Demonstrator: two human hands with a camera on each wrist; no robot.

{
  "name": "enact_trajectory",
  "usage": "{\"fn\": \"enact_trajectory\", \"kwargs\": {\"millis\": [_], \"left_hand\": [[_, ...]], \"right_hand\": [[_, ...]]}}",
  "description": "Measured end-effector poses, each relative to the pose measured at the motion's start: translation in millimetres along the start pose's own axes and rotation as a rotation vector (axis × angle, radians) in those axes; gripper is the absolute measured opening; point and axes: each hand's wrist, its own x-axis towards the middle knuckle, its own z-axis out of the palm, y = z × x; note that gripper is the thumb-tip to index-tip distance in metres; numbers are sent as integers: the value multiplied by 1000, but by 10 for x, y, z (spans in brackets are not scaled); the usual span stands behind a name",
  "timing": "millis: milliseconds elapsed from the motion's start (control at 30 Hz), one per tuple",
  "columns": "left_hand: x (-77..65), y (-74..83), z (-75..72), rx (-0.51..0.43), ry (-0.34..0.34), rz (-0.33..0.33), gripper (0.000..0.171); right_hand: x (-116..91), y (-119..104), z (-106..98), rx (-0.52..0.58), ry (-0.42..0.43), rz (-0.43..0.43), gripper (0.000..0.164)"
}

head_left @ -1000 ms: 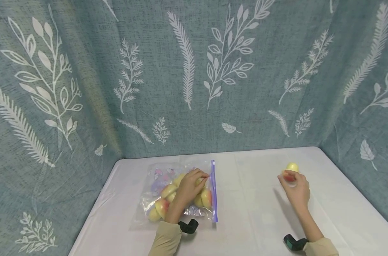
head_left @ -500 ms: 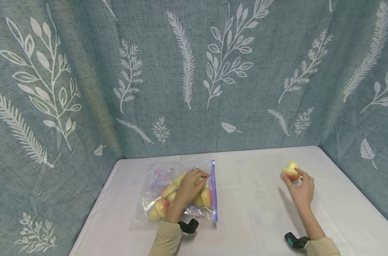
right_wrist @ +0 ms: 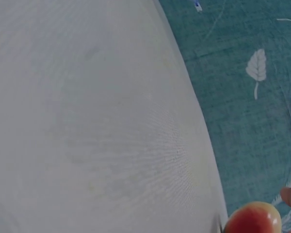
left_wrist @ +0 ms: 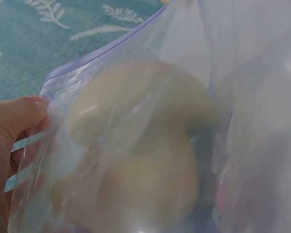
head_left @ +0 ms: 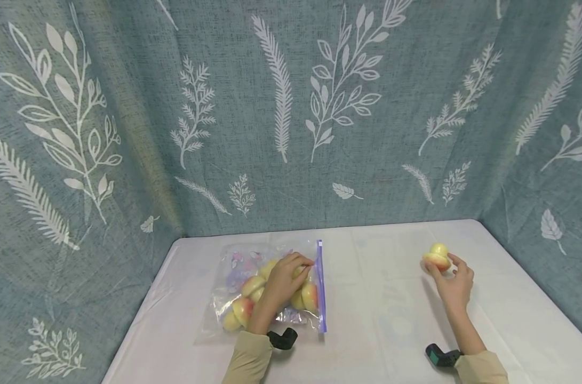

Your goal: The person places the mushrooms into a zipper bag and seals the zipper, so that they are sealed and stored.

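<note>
A person's two bare hands work over a white-covered worktop (head_left: 358,320), the left on a clear zip bag and the right on a toy-like mushroom. The zip bag (head_left: 230,257) lies toward the worktop's far left corner, its purple zip strip (head_left: 322,304) facing the right edge. Inside, several yellow mushroom-shaped pieces (head_left: 253,287), some blushed red, crowd together; seen through hazy plastic from the left wrist, one shows a broad cap above a stout stem. The left hand (head_left: 283,278) reaches across the bag and pinches its rim beside the zip strip. Well apart, toward the far right corner, the right hand (head_left: 455,288) holds the single yellow-and-red mushroom (head_left: 437,260) between thumb and fingertip, its rounded yellow stem pointing toward the far edge; whether it touches the worktop cannot be told. Each wrist wears a black device below a beige sleeve (head_left: 246,358). A teal curtain (head_left: 233,117) with white leaf patterns hangs behind the worktop
</note>
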Motion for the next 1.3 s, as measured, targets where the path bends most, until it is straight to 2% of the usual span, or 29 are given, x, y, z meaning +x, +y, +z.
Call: {"fn": "enact_trajectory", "kwargs": {"millis": [300,500,700,1067,1300], "left_hand": [[4,2,2,2,4,11,9],[9,4,-3,-3,-14,-2,9],[17,1,3,5,0,8,9],[8,3,-9,0,-36,-40,11],[5,0,-7,3,-31,-27,10]], "right_hand": [[36,36,29,18,-5,35,69],[59,70,59,15,3,52,68],[82,91,84,8,16,54,66],[92,40,138,-84,35,107,70],[110,21,198,-113,50,150,76]]}}
